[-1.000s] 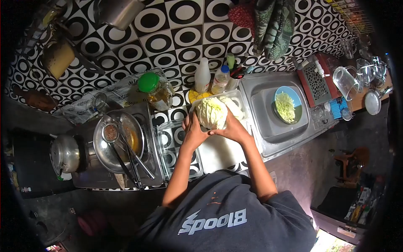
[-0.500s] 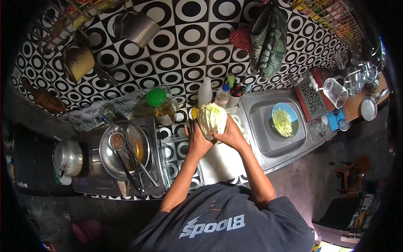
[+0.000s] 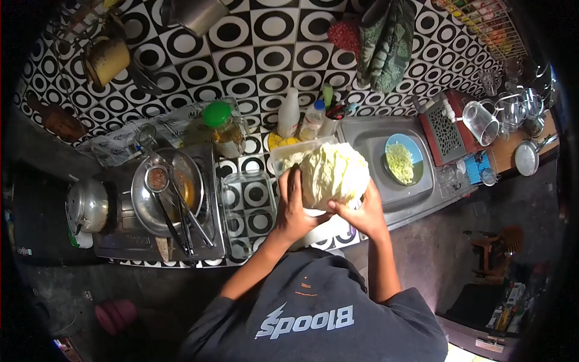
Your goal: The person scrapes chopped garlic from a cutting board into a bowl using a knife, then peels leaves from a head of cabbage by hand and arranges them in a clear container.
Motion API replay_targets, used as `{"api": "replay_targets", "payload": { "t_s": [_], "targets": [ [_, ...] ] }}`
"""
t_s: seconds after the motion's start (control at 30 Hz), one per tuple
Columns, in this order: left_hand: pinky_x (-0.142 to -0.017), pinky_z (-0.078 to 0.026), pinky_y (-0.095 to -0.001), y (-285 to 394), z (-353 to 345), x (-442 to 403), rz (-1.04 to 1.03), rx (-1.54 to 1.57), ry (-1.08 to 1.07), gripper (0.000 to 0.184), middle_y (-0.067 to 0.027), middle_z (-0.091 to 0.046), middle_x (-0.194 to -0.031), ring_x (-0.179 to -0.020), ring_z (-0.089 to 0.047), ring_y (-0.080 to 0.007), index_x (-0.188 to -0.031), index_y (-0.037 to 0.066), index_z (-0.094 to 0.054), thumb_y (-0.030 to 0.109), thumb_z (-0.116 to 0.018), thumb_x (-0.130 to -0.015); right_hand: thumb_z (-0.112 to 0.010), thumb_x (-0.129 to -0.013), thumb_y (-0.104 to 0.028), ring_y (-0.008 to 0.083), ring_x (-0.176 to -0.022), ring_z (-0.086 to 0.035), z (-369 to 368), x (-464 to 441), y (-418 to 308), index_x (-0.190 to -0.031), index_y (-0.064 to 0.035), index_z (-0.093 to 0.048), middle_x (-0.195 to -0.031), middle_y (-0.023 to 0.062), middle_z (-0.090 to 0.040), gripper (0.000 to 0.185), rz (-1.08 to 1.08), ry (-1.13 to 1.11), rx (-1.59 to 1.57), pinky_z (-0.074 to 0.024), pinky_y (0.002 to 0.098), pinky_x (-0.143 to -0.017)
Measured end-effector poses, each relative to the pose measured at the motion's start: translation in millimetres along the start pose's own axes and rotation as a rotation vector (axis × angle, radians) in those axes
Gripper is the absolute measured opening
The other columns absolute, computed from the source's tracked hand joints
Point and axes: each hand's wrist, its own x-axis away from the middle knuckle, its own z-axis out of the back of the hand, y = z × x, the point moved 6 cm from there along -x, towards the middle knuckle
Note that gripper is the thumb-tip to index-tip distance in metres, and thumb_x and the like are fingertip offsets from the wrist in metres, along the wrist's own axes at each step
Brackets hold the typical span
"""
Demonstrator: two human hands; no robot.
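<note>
A large pale-green cabbage [image 3: 333,175] is held between both hands, raised above the counter. My left hand [image 3: 294,208] grips its left side, fingers spread along the leaves. On the lower right side, my right hand [image 3: 365,214] holds it, thumb toward the front. Behind and left of the cabbage, a container [image 3: 278,158] with pale pieces is partly hidden. The white board [image 3: 322,234] shows below the hands. A glass dish [image 3: 248,241] rests left of my left hand. Shredded cabbage [image 3: 400,161] lies in a blue bowl [image 3: 408,143] on the sink.
A metal bowl [image 3: 142,208] with utensils sits on the stove [image 3: 114,244], beside a kettle [image 3: 90,205]. A green-lidded jar [image 3: 224,136] and bottles [image 3: 289,114] stand along the tiled wall. Glasses [image 3: 480,120] are at the right.
The cabbage has come up closer to the camera and shifted right, with both hands around it. More of the container at its left now shows.
</note>
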Motion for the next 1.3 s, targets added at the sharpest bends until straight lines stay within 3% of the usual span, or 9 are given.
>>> {"api": "replay_targets", "payload": {
  "t_s": [0.13,0.37,0.57,0.63,0.73,0.97,1.0,1.13,1.3],
  "targets": [
    [-0.098,-0.044,-0.0485,-9.4,-18.5,53.1,0.070,-0.050,-0.034,0.114,-0.0275,-0.037,-0.131,-0.118,-0.046,-0.0446,-0.141,-0.009,-0.030,0.038,-0.092,-0.057,-0.082,-0.068,-0.017,0.0320,-0.115,-0.057,-12.5,36.8,30.4,-0.125,0.0025,-0.055,-0.122,0.0184,-0.056,0.066,-0.046,-0.015,-0.021,-0.0446,0.0401,-0.100],
    [-0.100,-0.042,-0.0492,-36.7,-49.7,95.3,0.190,-0.080,-0.148,0.112,-0.0306,-0.037,-0.133,-0.122,-0.043,-0.0455,-0.142,-0.009,-0.026,0.035,-0.090,-0.062,-0.082,-0.069,-0.019,0.0356,-0.114,-0.057,-25.2,57.7,94.0,-0.124,0.0014,-0.056,-0.121,0.0205,-0.056,0.065,-0.093,-0.060,-0.003,-0.0459,0.0405,-0.098],
    [-0.106,-0.038,-0.0505,-55.1,-67.2,130.0,0.245,-0.154,-0.177,0.114,-0.0348,-0.031,-0.140,-0.132,-0.034,-0.0494,-0.144,-0.012,-0.020,0.035,-0.088,-0.065,-0.083,-0.070,-0.025,0.0401,-0.123,-0.048,-25.2,60.8,113.2,-0.130,0.0038,-0.050,-0.131,0.0233,-0.050,0.075,0.046,-0.192,0.195,-0.0412,0.0436,-0.104],
    [-0.111,-0.033,-0.0507,-53.6,-68.3,136.0,0.362,-0.163,-0.223,0.119,-0.0357,-0.026,-0.146,-0.137,-0.029,-0.0494,-0.146,-0.012,-0.015,0.036,-0.088,-0.065,-0.084,-0.070,-0.026,0.0407,-0.123,-0.048,-22.4,59.3,108.0,-0.131,0.0040,-0.048,-0.133,0.0242,-0.048,0.077,0.048,-0.211,0.192,-0.0405,0.0436,-0.105],
    [-0.116,-0.027,-0.0503,-46.7,-64.8,129.3,0.417,-0.262,-0.293,0.126,-0.0352,-0.021,-0.151,-0.141,-0.024,-0.0480,-0.148,-0.011,-0.010,0.038,-0.089,-0.063,-0.085,-0.069,-0.029,0.0407,-0.129,-0.044,-11.4,49.3,104.1,-0.143,0.0046,-0.033,-0.139,0.0258,-0.043,0.096,0.031,-0.403,0.136,-0.0393,0.0432,-0.108],
    [-0.115,-0.029,-0.0492,-3.6,-56.1,107.8,0.613,-0.244,-0.155,0.130,-0.0325,-0.020,-0.151,-0.140,-0.025,-0.0464,-0.151,-0.006,-0.008,0.038,-0.090,-0.061,-0.087,-0.067,-0.034,0.0405,-0.132,-0.043,-0.3,36.3,101.3,-0.150,0.0027,-0.020,-0.144,0.0266,-0.038,0.113,0.092,-0.616,0.118,-0.0393,0.0420,-0.109],
    [-0.113,-0.031,-0.0456,8.0,-54.1,102.2,0.579,-0.248,-0.100,0.124,-0.0286,-0.027,-0.149,-0.138,-0.032,-0.0424,-0.152,-0.004,-0.013,0.024,-0.091,-0.060,-0.087,-0.067,-0.033,0.0406,-0.132,-0.043,0.9,34.2,101.3,-0.150,0.0025,-0.019,-0.144,0.0265,-0.037,0.113,0.098,-0.625,0.094,-0.0395,0.0422,-0.109],
    [-0.112,-0.033,-0.0422,17.2,-47.9,97.9,0.614,-0.187,-0.045,0.113,-0.0247,-0.032,-0.146,-0.137,-0.035,-0.0382,-0.153,0.000,-0.018,0.010,-0.086,-0.063,-0.085,-0.069,-0.033,0.0408,-0.133,-0.042,3.0,33.7,96.2,-0.151,0.0018,-0.018,-0.145,0.0263,-0.037,0.112,0.137,-0.680,0.044,-0.0400,0.0427,-0.108],
    [-0.110,-0.036,-0.0428,28.5,-62.9,94.7,0.505,-0.300,0.052,0.105,-0.0231,-0.032,-0.145,-0.135,-0.037,-0.0391,-0.152,0.001,-0.023,0.004,-0.081,-0.065,-0.080,-0.075,-0.033,0.0419,-0.134,-0.041,12.3,26.4,81.3,-0.151,0.0022,-0.017,-0.145,0.0273,-0.037,0.105,0.215,-0.644,0.029,-0.0401,0.0427,-0.108]
  ]
}}
